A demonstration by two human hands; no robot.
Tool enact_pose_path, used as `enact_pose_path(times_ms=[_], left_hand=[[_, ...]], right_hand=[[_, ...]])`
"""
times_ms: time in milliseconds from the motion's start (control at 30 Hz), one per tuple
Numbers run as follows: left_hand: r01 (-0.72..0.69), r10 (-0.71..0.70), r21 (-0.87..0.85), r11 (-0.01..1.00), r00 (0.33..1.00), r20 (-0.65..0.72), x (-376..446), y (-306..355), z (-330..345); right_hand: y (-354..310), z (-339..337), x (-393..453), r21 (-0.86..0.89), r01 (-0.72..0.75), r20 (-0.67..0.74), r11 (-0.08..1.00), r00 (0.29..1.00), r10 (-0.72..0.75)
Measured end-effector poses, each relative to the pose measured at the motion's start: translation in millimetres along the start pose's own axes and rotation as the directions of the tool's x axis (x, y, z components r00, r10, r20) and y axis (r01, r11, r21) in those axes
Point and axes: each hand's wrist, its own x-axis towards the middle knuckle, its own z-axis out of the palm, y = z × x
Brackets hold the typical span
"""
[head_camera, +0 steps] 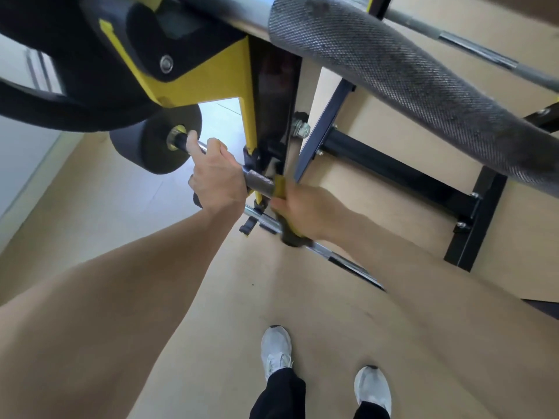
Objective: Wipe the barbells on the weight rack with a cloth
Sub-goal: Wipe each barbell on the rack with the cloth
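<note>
A barbell (257,178) was seen resting low on the yellow-and-black rack (242,86). Its shaft was gripped by the left hand (216,176), fingers curled round it beside a black plate (157,143). A yellow cloth (282,192) was pressed round the bar by the right hand (302,211), fingers curled.

Black-and-yellow weight rack (217,83) carries the bars. Top barbell (423,95) w/ knurled grip rests in the yellow cradle at the rack's upper left corner. Lower down, a 2nd barbell (260,184) sits on a hook by the black upright, black plate (157,143) at its left end. A 3rd bar (341,261) lies below that. Rack's black base beam (402,173) stands on the tan floor (230,313), bolted at the right edge.
</note>
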Motion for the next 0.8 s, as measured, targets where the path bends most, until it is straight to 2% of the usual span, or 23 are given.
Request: enact_pose_path(times_ms=[100, 200, 333, 400, 467, 567, 700, 800], left_hand=[[-0.006, 0.007, 0.045, 0.999, 1.000, -0.011, 0, -2, 2], [-0.001, 0.001, 0.007, 1.000, 1.000, 0.010, 0, -1, 2], [0.006, -0.005, -0.040, 0.999, 1.000, 0.024, 1, -2, 1], [0.002, -0.001, -0.041, 0.999, 1.000, 0.022, 2, -3, 3], [0.002, -0.001, -0.047, 0.999, 1.000, 0.024, 2, -3, 3], [-0.003, 0.003, -0.012, 1.000, 0.999, 0.034, 1, -1, 1], [-0.015, 0.013, 0.044, 0.999, 1.000, 0.028, -3, 2, -2], [-0.019, 0.018, 0.033, 0.999, 0.999, 0.031, -6, 4, -3]], right_hand=[[-23, 9, 35, -0.033, -0.021, -0.068, 0.999, 0.998, 0.018], [2, 10, -4, -0.106, 0.033, -0.061, 0.994, 0.997, -0.039], [53, 2, -85, -0.147, -0.145, 0.037, 0.978, 0.988, 0.152], [56, 1, -91, -0.173, -0.186, 0.045, 0.967, 0.980, 0.196], [40, -2, -70, -0.156, -0.154, 0.044, 0.976, 0.986, 0.162], [3, 3, -17, -0.083, -0.065, -0.060, 0.994, 0.996, 0.060], [-22, 15, 19, -0.282, -0.004, -0.196, 0.959, 0.979, -0.053], [2, 18, -30, -0.405, 0.051, -0.179, 0.913, 0.975, -0.134]])
